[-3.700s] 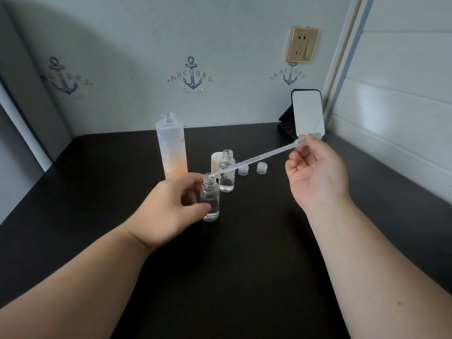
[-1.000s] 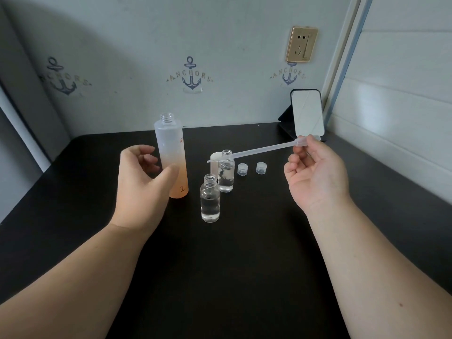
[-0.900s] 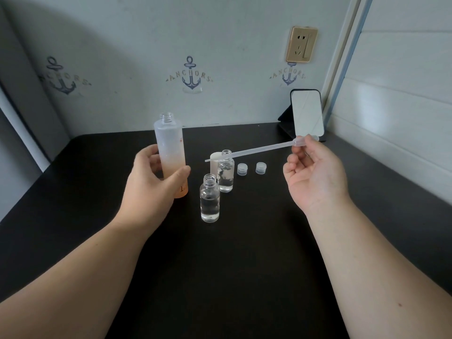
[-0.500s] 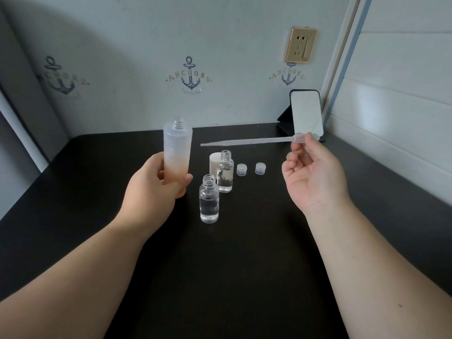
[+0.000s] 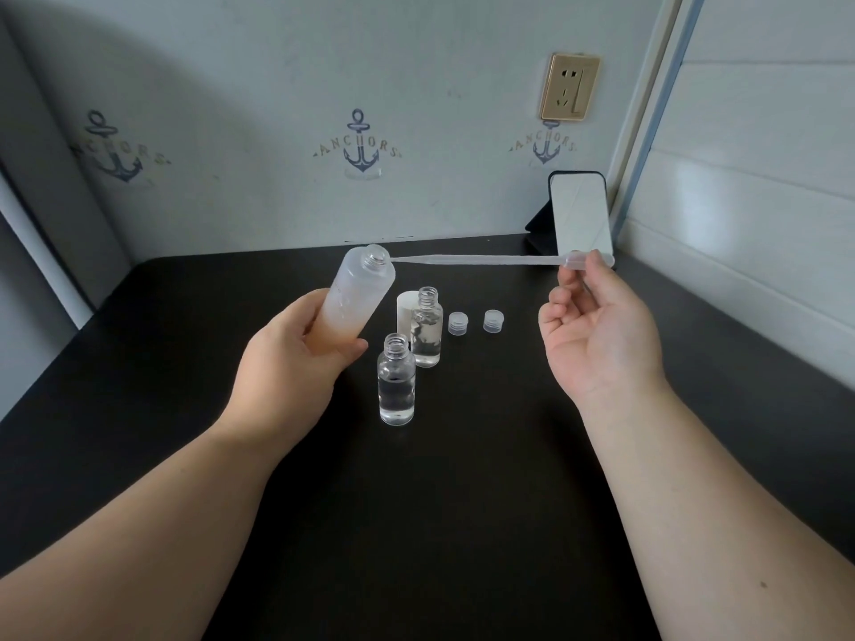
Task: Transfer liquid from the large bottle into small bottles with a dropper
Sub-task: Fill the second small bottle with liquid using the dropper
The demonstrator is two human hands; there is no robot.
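Two small bottles (image 5: 396,379) on table (image 5: 462,525), caps (image 5: 458,323) right behind.

Dropper meets the large bottle's mouth

Our left hand (image 5: 296,358) tilts the large bottle (image 5: 358,300) toward two o'clock; our right hand (image 5: 601,335) pinches the dropper (image 5: 481,260), tip at its mouth.

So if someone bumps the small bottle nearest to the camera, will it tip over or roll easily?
The near small bottle probably tips fairly easily: it is tall and narrow, standing upright on the smooth dark table. The liquid filling roughly its lower half may steady it a little. With no cap on, it would likely spill, and being round it could then roll.
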